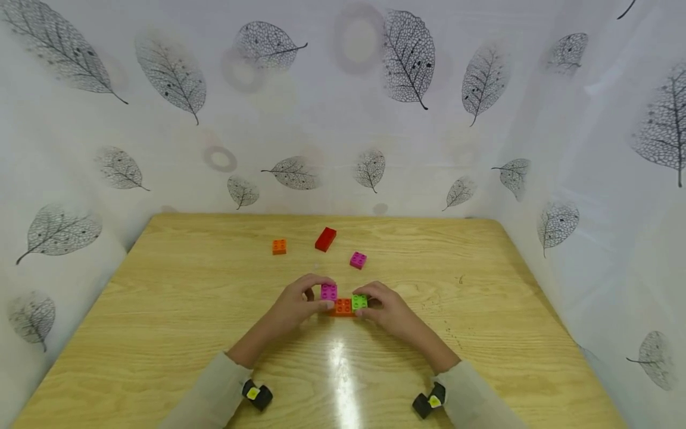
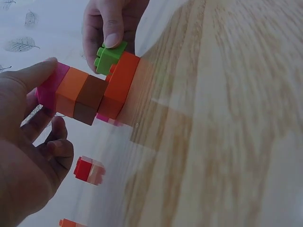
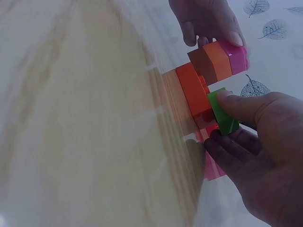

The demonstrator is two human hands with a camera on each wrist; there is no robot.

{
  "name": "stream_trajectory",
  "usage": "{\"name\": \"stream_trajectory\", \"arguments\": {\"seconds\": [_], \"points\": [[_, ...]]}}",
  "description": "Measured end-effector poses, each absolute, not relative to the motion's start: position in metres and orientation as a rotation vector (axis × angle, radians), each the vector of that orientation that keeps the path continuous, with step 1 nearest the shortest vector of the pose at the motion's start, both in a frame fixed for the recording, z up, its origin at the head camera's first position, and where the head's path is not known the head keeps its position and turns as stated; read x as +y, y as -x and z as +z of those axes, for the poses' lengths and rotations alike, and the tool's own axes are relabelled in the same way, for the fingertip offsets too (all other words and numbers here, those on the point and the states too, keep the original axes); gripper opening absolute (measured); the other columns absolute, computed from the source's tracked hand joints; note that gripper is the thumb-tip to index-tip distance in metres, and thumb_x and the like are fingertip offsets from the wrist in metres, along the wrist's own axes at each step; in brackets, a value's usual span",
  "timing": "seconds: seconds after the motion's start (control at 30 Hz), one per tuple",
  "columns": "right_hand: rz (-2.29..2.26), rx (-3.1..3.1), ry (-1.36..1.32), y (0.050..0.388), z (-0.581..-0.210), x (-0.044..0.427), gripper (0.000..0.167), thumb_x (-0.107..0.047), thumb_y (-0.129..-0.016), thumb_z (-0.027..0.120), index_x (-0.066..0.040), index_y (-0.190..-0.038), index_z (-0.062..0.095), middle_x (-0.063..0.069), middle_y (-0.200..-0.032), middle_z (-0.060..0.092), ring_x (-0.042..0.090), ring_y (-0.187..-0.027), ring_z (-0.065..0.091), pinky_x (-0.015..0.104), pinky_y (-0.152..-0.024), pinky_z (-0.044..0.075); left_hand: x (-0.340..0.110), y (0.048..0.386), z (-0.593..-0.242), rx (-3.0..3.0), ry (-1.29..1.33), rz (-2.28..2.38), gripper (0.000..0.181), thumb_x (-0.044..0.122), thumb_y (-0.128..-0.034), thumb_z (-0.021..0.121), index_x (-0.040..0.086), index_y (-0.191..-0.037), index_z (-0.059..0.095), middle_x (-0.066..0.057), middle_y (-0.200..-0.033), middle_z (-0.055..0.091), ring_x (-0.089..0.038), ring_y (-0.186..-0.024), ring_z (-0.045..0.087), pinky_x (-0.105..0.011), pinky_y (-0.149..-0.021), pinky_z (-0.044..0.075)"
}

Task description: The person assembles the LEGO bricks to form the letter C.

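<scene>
A long orange-red brick (image 1: 343,307) lies on the table between both hands. My left hand (image 1: 293,305) pinches the magenta brick (image 1: 329,291) between thumb and fingers; in the left wrist view it tops a stack with an orange brick (image 2: 72,91) and a brown brick (image 2: 89,100), at one end of the long brick. Whether the brown one is pressed fully on cannot be told. With thumb and fingers my right hand (image 1: 393,309) grips a green brick (image 1: 359,302) at the other end, which looks slightly tilted in the right wrist view (image 3: 223,112).
Behind the hands on the wooden table (image 1: 177,286) lie a small orange brick (image 1: 279,246), a red brick (image 1: 326,239) and a magenta brick (image 1: 358,260). A leaf-patterned sheet (image 1: 321,119) surrounds the table's back and sides.
</scene>
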State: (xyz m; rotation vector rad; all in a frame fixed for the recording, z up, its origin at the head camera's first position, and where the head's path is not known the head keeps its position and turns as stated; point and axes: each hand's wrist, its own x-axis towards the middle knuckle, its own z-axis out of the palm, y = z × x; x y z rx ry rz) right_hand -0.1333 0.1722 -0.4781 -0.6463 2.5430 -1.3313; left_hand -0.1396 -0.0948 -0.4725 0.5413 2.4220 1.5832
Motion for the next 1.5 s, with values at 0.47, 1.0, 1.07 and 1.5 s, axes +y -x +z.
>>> {"name": "stream_trajectory", "arguments": {"seconds": [0.47, 1.0, 1.07, 1.5], "points": [[-1.328, 2.558, 0.696, 0.135, -0.478, 0.171, 0.04, -0.025, -0.093, 0.073, -0.013, -0.131, 0.064, -0.003, -0.122, 0.062, 0.016, -0.11, 0.06, 0.034, -0.096, 0.051, -0.096, 0.14, -0.474, 2.387, -0.582, 1.655, 0.027, 0.037, -0.0969, 0.068, 0.027, -0.122, 0.068, 0.009, -0.118, 0.064, -0.023, -0.101, 0.053, -0.027, -0.082, 0.044], [-1.328, 2.564, 0.678, 0.135, -0.475, 0.174, 0.04, -0.025, -0.094, 0.073, -0.013, -0.131, 0.065, -0.001, -0.122, 0.062, 0.017, -0.11, 0.06, 0.037, -0.096, 0.051, -0.093, 0.141, -0.472, 2.379, -0.517, 1.634, 0.036, 0.041, -0.0956, 0.069, 0.023, -0.128, 0.067, 0.008, -0.118, 0.064, -0.022, -0.097, 0.052, -0.033, -0.082, 0.045], [-1.327, 2.566, 0.681, 0.135, -0.476, 0.173, 0.04, -0.025, -0.094, 0.073, -0.014, -0.131, 0.064, -0.001, -0.121, 0.062, 0.017, -0.109, 0.06, 0.036, -0.096, 0.051, -0.095, 0.141, -0.472, 2.372, -0.511, 1.622, 0.037, 0.04, -0.0957, 0.069, 0.024, -0.129, 0.067, 0.008, -0.119, 0.063, -0.022, -0.095, 0.052, -0.033, -0.078, 0.047], [-1.322, 2.557, 0.654, 0.134, -0.477, 0.171, 0.041, -0.024, -0.094, 0.072, -0.014, -0.132, 0.063, 0.0, -0.125, 0.061, 0.019, -0.113, 0.059, 0.04, -0.098, 0.051, -0.118, 0.162, -0.473, 2.469, -0.428, 1.579, 0.039, 0.045, -0.0999, 0.06, 0.025, -0.133, 0.064, 0.003, -0.127, 0.064, -0.022, -0.104, 0.054, -0.035, -0.083, 0.047]]}}
